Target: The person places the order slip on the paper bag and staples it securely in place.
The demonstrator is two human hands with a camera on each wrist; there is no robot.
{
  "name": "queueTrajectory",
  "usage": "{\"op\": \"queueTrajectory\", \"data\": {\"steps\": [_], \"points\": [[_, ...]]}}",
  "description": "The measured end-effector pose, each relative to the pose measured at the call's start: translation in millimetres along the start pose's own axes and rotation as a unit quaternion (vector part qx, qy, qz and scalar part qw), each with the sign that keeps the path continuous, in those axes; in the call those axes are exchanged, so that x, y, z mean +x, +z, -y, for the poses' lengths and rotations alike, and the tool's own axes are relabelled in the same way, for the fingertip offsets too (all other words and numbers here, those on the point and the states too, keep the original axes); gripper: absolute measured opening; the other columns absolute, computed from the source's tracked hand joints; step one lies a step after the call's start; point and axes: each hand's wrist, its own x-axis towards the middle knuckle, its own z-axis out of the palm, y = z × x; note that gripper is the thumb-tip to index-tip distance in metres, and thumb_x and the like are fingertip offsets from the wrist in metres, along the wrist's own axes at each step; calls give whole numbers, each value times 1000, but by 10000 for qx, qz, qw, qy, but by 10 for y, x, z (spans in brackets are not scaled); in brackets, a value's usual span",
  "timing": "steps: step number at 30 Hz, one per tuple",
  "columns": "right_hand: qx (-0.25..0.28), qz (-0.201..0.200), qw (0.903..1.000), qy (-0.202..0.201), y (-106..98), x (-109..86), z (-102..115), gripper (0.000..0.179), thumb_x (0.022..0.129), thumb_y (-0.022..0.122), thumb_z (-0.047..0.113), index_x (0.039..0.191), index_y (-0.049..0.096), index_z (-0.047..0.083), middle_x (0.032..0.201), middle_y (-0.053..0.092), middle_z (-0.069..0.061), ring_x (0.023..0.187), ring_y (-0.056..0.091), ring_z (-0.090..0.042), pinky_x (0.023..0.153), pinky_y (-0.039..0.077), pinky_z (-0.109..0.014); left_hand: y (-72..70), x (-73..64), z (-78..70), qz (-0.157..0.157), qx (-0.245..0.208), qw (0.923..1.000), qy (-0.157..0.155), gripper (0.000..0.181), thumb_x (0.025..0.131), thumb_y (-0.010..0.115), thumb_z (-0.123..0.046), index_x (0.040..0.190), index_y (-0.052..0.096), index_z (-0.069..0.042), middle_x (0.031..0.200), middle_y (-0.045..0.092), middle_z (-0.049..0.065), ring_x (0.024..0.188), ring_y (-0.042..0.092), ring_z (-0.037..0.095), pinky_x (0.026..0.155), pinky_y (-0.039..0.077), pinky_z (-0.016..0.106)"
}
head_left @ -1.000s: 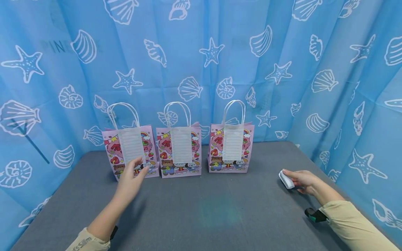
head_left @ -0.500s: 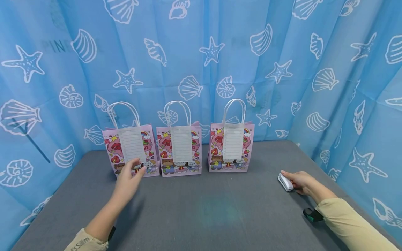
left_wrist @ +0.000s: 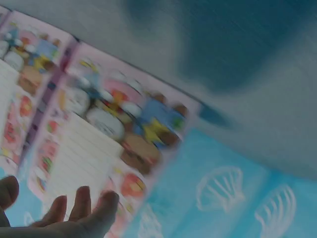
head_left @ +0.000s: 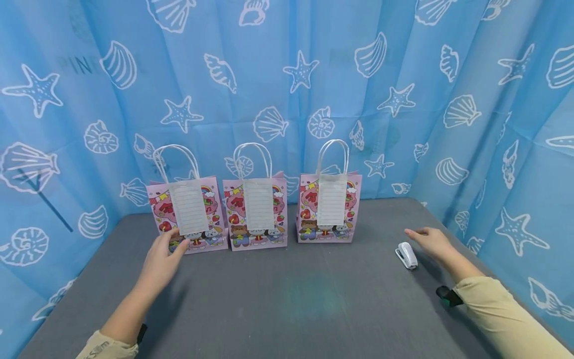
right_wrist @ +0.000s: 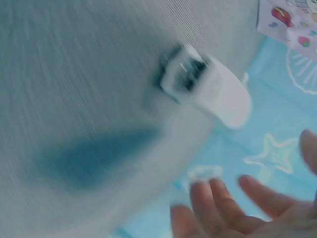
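Note:
A white stapler [head_left: 406, 256] lies on the grey table at the right. Just beyond and to its right is my right hand [head_left: 432, 244], apart from it, fingers loose and holding nothing; the right wrist view shows the stapler [right_wrist: 218, 89] clear of the fingertips [right_wrist: 250, 186]. In front of the leftmost pink gift bag [head_left: 211, 219] hovers my left hand [head_left: 158, 262], its fingers spread and nothing in them. A lined paper strip [head_left: 189, 207] hangs on that bag's front below the white handle. The left wrist view is blurred.
Two more pink cartoon bags, a middle one [head_left: 235, 199] and a right one [head_left: 354, 199], stand along the back, each with a lined paper strip. Behind them hangs a blue curtain [head_left: 269, 60] with shell prints. The grey table [head_left: 269, 309] extends toward me.
My right hand has let go of the stapler, which now lies on the table, and moved slightly away. The left hand has drawn back to the left, away from the leftmost bag's middle.

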Motion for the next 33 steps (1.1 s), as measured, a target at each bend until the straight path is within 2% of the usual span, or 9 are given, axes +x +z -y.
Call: {"op": "queueTrajectory", "data": {"steps": [2,4,7,10,13,19,23,33], "points": [[-721,-514,9944,-574,-38,-18,50,81,103,38,49,137,29,-23,134,28,-48,120,31,-63,92,35,-68,-39,11,81,-171,433,9987,226,60,104,47,-26,142,28,16,141,30,38,133,22,54,106,19,65],[-1217,-885,9843,-928,-82,-40,116,79,102,39,50,140,28,-19,136,25,-47,122,25,-65,93,28,-72,-75,23,158,-373,867,9946,421,62,103,50,-26,141,29,17,140,29,40,133,18,58,105,17,69],[-1569,-1071,9750,-1150,-164,-84,229,81,101,41,53,146,24,-12,142,19,-44,125,16,-65,92,19,-77,-138,39,242,-632,1328,9872,618,65,101,54,-29,140,30,18,138,29,41,132,14,61,100,17,73],[-1741,-1157,9706,-1195,-256,-120,317,83,100,41,55,148,22,-9,143,18,-43,126,15,-65,91,18,-78,-210,78,283,-732,1657,9812,662,69,100,55,-33,140,30,17,139,27,41,132,14,61,96,19,77],[-1745,-1248,9692,-1207,-324,-135,364,84,100,41,56,148,20,-9,141,19,-43,125,16,-65,90,18,-78,-280,113,307,-789,1765,9788,678,75,101,51,-41,141,28,18,140,25,42,132,11,61,96,18,76],[-1852,-1403,9643,-1267,-310,-95,406,91,97,41,61,152,12,-4,146,15,-40,130,11,-62,90,15,-80,-354,117,356,-707,1792,9801,475,87,100,42,-55,145,21,16,145,16,42,136,0,59,99,9,77],[-1901,-1302,9640,-1324,-227,-64,477,91,97,42,61,153,8,-2,150,11,-38,133,6,-60,91,12,-81,-375,125,398,-699,1858,9790,462,89,99,40,-58,145,19,16,146,14,42,136,-5,59,99,6,77],[-1871,-1116,9657,-1413,-101,-27,663,89,98,43,58,154,5,1,153,6,-34,136,0,-57,92,7,-82,-344,116,472,-606,1935,9786,362,91,98,40,-59,145,17,16,145,12,43,135,-7,60,98,5,78]]}}
